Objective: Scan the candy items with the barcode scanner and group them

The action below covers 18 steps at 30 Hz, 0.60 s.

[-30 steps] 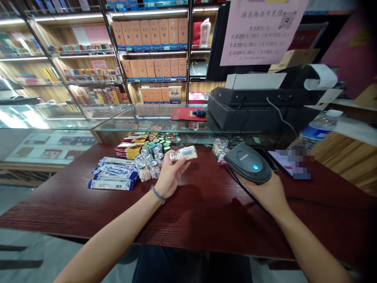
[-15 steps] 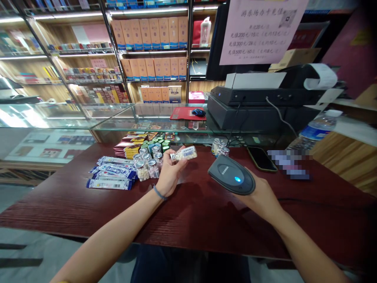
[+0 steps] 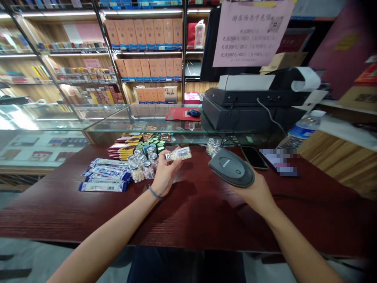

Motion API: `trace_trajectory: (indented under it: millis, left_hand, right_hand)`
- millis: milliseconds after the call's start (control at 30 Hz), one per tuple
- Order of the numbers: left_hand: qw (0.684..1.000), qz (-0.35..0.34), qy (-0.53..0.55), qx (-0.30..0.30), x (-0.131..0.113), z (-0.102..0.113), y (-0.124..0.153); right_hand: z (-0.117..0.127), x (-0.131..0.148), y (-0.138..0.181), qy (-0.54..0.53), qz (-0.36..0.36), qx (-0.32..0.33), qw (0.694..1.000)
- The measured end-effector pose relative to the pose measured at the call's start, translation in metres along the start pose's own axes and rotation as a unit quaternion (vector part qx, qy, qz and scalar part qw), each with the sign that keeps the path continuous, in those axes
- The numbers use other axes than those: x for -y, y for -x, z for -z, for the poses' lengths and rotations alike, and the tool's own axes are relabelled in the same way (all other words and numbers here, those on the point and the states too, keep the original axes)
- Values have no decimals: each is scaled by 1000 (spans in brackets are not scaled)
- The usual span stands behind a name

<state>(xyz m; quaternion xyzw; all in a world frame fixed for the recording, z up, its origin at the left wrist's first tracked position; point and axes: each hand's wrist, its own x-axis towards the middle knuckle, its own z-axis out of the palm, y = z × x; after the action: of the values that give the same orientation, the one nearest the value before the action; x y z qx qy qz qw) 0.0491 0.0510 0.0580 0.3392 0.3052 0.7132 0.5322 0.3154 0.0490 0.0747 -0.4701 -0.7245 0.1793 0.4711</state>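
Note:
My left hand [image 3: 165,173] is closed round the capped end of a small clear jar [image 3: 183,153] of pale pellets, held on its side above the counter with its barcode label showing. In my right hand [image 3: 258,194] is a dark grey barcode scanner [image 3: 231,168], its front end pointing left toward the jar. My fingers under the scanner are mostly hidden. Several similar silver-lidded jars [image 3: 137,173] stand just left of my left hand. A smaller group of jars [image 3: 211,146] stands behind the scanner, partly covered by it.
Blue-and-white packets [image 3: 103,185] lie at the left, below stacked red-and-yellow boxes [image 3: 123,148]. A phone [image 3: 253,157], another flat device [image 3: 272,159] and a water bottle [image 3: 304,127] are at the right. Behind stand a glass case [image 3: 141,124] and a black cash drawer [image 3: 235,114].
The blue light on the scanner has gone out. The whole view has shifted slightly, so things sit a little further left. Both hands keep the same holds.

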Motion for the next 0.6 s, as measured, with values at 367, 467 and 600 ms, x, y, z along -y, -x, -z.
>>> trace_trajectory:
  millis: [367,467,600]
  left_hand:
    - [979,5,-203,32,20,-17,-52]
    - [954,-23,-299,11,45,-23,-88]
    - [930,-58,-363,30,79,-25,-125]
  right_hand:
    - [38,-23,-39,5,-8,-147,989]
    - [39,-36,-36,5,21,-146,989]
    - [31,-51,-27,-18,5,-135,991]
